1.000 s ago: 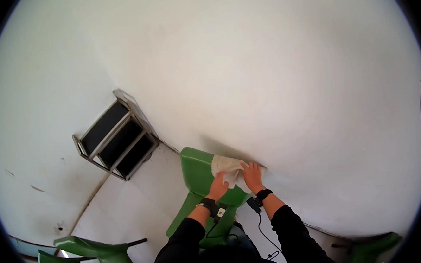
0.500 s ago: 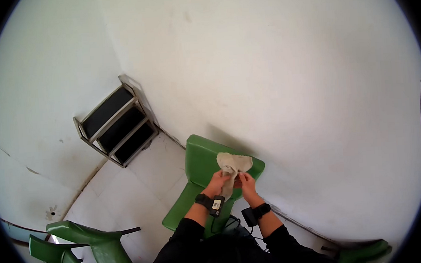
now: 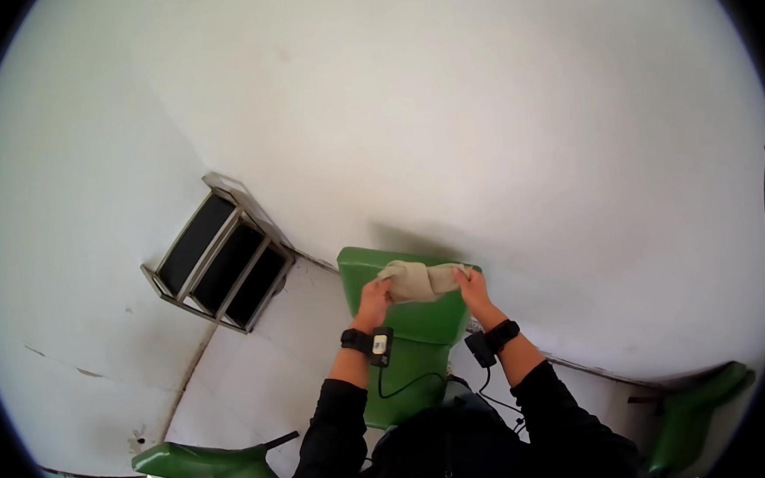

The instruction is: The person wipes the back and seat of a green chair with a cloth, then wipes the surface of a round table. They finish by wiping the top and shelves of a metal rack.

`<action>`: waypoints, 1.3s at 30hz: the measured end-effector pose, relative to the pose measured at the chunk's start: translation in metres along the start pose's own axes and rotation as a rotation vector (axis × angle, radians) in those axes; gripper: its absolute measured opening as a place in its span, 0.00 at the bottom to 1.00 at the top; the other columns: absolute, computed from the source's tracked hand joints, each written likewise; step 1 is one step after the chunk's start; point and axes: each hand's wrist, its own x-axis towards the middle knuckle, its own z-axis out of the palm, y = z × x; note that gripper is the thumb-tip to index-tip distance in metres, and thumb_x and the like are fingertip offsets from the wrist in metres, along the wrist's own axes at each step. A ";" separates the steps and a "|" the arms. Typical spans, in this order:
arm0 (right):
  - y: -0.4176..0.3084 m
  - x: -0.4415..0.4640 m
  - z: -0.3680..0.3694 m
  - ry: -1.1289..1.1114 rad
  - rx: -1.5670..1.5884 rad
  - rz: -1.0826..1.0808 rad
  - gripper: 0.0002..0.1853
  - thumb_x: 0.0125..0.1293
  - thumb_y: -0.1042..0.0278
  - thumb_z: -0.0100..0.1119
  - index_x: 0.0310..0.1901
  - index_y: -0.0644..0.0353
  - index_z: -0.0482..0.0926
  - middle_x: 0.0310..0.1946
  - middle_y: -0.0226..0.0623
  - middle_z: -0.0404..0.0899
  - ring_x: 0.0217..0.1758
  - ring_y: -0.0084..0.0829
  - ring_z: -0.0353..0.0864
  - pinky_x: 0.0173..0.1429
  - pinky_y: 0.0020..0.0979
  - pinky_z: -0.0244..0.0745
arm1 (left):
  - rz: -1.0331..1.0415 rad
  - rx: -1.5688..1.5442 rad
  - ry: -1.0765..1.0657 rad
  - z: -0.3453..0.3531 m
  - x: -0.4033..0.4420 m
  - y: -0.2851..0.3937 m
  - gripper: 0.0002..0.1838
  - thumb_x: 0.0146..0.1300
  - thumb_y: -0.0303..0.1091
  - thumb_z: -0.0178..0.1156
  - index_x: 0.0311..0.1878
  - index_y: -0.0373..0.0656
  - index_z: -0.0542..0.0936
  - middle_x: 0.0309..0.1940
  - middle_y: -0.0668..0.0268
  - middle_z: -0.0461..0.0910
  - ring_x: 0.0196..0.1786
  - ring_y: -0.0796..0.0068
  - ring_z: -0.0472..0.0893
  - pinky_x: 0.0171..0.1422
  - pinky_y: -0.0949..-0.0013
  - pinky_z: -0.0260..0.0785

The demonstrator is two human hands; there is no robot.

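Observation:
A beige cloth (image 3: 413, 282) is stretched sideways between my two hands, bunched and folded over in its middle. My left hand (image 3: 374, 302) is closed on its left end, and my right hand (image 3: 473, 289) pinches the right end. Behind and below the cloth is a green padded chair (image 3: 412, 360), its backrest near the wall. Black straps with small boxes and cables sit on both my wrists.
A metal rack with black shelves (image 3: 222, 258) stands in the corner at the left. More green chairs (image 3: 212, 460) are at the lower left, with another green chair (image 3: 696, 417) at the lower right. A white wall (image 3: 525, 143) rises behind.
The cloth has gone from hanging bunched between close hands to being pulled out sideways. My hands have moved apart and farther forward. The view has shifted slightly.

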 end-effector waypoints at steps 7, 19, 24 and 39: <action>-0.049 0.015 -0.010 0.118 0.639 -0.039 0.18 0.59 0.63 0.49 0.48 0.62 0.64 0.39 0.34 0.70 0.44 0.25 0.68 0.45 0.25 0.64 | 0.174 0.206 -0.032 0.001 0.021 0.075 0.21 0.53 0.22 0.49 0.53 0.37 0.64 0.45 0.63 0.71 0.46 0.71 0.72 0.49 0.69 0.65; 0.023 0.004 0.008 -0.036 0.644 0.469 0.18 0.51 0.74 0.56 0.44 0.68 0.67 0.38 0.41 0.72 0.41 0.34 0.74 0.44 0.36 0.71 | -0.033 0.222 0.264 -0.040 0.060 0.011 0.30 0.45 0.18 0.54 0.54 0.35 0.57 0.38 0.55 0.69 0.36 0.64 0.74 0.34 0.62 0.71; 0.017 -0.018 -0.003 0.035 0.642 0.451 0.13 0.54 0.68 0.55 0.37 0.69 0.71 0.28 0.36 0.74 0.27 0.28 0.72 0.30 0.29 0.68 | -0.087 0.128 0.339 -0.047 0.055 0.010 0.24 0.46 0.19 0.54 0.50 0.33 0.60 0.32 0.56 0.72 0.32 0.68 0.75 0.31 0.64 0.71; -0.003 -0.001 0.016 0.154 -0.791 -0.442 0.30 0.49 0.60 0.57 0.52 0.64 0.61 0.45 0.49 0.63 0.53 0.45 0.59 0.55 0.43 0.54 | 0.419 1.605 0.242 -0.032 0.062 -0.004 0.35 0.43 0.37 0.58 0.57 0.40 0.58 0.56 0.48 0.55 0.59 0.49 0.56 0.59 0.52 0.52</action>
